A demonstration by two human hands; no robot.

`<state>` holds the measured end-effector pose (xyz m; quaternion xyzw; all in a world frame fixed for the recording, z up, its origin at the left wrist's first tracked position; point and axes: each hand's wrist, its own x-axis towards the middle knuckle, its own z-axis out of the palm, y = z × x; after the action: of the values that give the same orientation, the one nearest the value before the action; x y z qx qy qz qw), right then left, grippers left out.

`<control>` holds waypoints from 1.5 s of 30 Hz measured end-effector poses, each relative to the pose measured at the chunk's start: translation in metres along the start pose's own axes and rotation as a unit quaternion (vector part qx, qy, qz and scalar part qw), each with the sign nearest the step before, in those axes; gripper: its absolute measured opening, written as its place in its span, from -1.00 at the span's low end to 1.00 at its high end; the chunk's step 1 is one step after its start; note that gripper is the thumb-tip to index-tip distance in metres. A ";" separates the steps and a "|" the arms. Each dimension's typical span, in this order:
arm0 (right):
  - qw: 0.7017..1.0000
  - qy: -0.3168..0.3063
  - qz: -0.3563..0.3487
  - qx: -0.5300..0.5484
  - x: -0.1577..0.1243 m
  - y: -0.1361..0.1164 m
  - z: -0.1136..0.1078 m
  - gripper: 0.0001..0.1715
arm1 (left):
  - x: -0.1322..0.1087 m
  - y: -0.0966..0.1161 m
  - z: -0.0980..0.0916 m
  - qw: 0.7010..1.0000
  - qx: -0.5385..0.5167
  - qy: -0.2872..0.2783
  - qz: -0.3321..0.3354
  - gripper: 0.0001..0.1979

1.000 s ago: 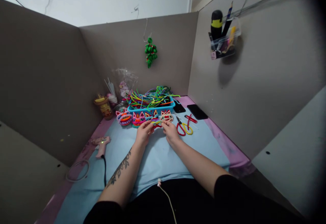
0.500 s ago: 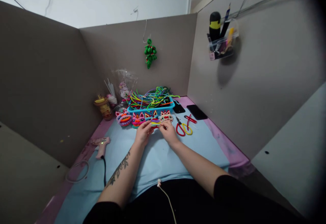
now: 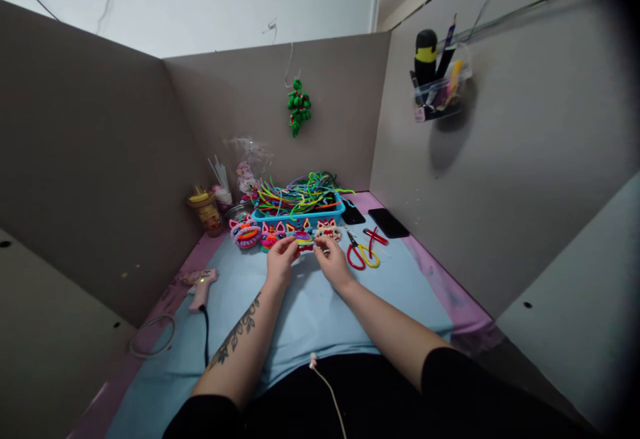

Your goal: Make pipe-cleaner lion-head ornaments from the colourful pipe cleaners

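Both hands are raised over the blue cloth (image 3: 310, 312), pinching a small multicoloured pipe-cleaner piece (image 3: 304, 240) between them. Purple, yellow and red show on it; my fingers cover its ends. My left hand (image 3: 281, 259) grips its left side, fingers closed. On the opposite side, my right hand (image 3: 332, 262) is closed with thumb and fingertips at the edge. Just behind stand several fuzzy animal heads: a pink-and-purple one (image 3: 245, 232), a bright pink one (image 3: 273, 234) and a cream-and-red one (image 3: 328, 229) among them.
A blue basket (image 3: 300, 218) piled with pipe cleaners stands behind the heads. Scissors (image 3: 364, 257), a red-handled tool (image 3: 376, 236) and a black phone (image 3: 389, 223) lie right. A pink glue gun (image 3: 203, 288) with its cord lies left, near a cup (image 3: 209, 216). Partition walls surround the table.
My right fingertips have shifted slightly away from the left hand, showing more of the pipe-cleaner piece. The whole view has moved a little; other things stay put.
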<state>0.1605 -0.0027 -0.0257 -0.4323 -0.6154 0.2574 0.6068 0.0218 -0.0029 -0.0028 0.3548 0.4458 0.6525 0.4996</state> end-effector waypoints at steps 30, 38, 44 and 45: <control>0.989 -0.001 0.086 0.124 -0.001 -0.002 0.005 -0.75 | -0.004 0.000 0.001 0.998 0.045 -0.035 0.024 -0.59; 0.993 -0.028 0.069 0.094 0.000 -0.004 0.003 -0.76 | -0.009 0.003 0.003 0.979 0.143 -0.049 0.135 -0.77; 0.995 -0.027 0.069 0.068 0.001 0.000 0.002 -0.80 | -0.011 0.000 0.001 0.969 0.170 -0.053 0.172 -0.83; 0.994 -0.026 0.076 0.071 0.002 0.001 0.002 -0.81 | -0.012 -0.001 0.001 0.967 0.176 -0.057 0.177 -0.84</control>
<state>0.1588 -0.0002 -0.0261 -0.4270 -0.5765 0.3564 0.5986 0.0255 -0.0142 -0.0036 0.5471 0.4540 0.6207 0.3306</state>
